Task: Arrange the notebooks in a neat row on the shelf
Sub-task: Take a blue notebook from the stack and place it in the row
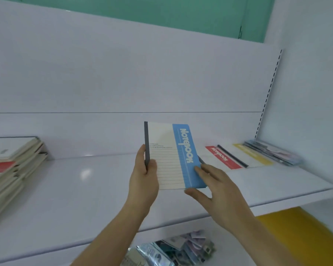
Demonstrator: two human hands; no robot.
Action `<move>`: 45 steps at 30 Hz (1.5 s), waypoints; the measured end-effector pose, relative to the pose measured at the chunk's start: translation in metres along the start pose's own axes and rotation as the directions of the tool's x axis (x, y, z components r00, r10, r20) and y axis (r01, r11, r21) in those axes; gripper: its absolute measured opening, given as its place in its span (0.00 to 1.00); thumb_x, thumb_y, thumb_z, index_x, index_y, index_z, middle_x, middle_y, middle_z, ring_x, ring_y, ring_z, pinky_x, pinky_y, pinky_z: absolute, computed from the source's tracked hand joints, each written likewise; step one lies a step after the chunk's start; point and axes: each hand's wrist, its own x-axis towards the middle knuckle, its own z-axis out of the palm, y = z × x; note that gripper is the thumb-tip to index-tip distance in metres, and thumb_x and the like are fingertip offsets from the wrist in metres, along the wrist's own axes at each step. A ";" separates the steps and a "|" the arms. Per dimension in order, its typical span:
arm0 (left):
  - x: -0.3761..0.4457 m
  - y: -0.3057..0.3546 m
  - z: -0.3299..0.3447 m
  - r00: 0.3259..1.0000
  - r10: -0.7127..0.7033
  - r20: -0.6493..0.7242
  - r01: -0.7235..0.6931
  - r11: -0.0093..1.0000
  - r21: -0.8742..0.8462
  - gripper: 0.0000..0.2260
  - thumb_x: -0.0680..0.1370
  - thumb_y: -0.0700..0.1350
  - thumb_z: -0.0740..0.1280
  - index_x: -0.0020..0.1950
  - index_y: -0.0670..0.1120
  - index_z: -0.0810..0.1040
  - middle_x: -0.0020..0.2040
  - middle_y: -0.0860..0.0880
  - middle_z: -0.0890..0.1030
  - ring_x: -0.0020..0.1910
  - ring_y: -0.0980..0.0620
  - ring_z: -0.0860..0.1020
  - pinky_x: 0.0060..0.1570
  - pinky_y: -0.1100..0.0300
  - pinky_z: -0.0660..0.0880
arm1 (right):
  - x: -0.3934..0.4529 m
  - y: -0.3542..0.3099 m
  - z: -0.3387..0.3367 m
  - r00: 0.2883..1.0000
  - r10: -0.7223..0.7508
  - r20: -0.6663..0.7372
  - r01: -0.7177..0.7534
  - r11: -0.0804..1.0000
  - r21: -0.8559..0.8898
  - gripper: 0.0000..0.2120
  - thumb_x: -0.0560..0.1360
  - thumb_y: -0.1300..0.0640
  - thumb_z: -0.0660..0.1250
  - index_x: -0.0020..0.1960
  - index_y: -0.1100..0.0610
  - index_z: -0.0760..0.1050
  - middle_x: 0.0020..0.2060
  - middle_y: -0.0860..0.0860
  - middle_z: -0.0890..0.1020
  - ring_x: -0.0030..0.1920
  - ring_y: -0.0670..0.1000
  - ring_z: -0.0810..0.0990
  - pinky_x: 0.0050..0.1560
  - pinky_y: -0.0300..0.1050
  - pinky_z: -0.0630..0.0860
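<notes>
I am holding a cream, lined notebook with a blue title band and a dark grey spine [171,156] upright above the middle of the glossy white shelf [75,191], its long axis running near to far. My left hand [143,177] is gripping the spine edge, thumb over the front cover and fingers behind. My right hand [215,189] is lying flat-fingered against the blue band's near right corner, steadying rather than clasping.

To the right, at the back of the shelf, the red-banded notebook [224,157] and the yellow-banded notebook [252,153] are already lying flat side by side, so the row's free end is sitting just right and beyond my right hand. That hand looks the nearer guide for laying the book down. An untidy stack of cream notebooks [13,166] is waiting far left.
</notes>
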 end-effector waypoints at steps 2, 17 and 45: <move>0.016 -0.007 0.013 1.000 0.008 0.021 -0.010 0.995 0.100 0.18 0.85 0.43 0.54 0.71 0.60 0.64 0.57 0.56 0.79 0.48 0.63 0.77 0.33 0.74 0.72 | 0.012 0.020 0.009 1.000 -0.024 -0.006 0.024 0.999 -0.049 0.29 0.71 0.39 0.63 0.61 0.59 0.78 0.58 0.54 0.80 0.56 0.55 0.79 0.54 0.50 0.78; 0.115 -0.074 0.036 0.883 -0.191 0.429 -0.389 0.214 0.896 0.43 0.69 0.77 0.57 0.75 0.50 0.61 0.67 0.50 0.73 0.67 0.46 0.67 0.65 0.49 0.66 | 0.082 0.109 0.090 0.949 -0.079 0.305 0.134 0.977 -0.164 0.34 0.72 0.33 0.51 0.59 0.57 0.78 0.53 0.50 0.81 0.61 0.52 0.72 0.66 0.44 0.67; 0.089 -0.066 0.046 0.946 -0.122 0.299 -0.289 0.091 0.953 0.17 0.80 0.62 0.58 0.53 0.50 0.75 0.51 0.53 0.78 0.52 0.50 0.77 0.51 0.56 0.72 | 0.106 0.155 0.094 0.876 -0.298 0.380 0.330 0.944 -0.020 0.21 0.79 0.39 0.53 0.59 0.50 0.77 0.53 0.45 0.79 0.57 0.48 0.72 0.65 0.42 0.65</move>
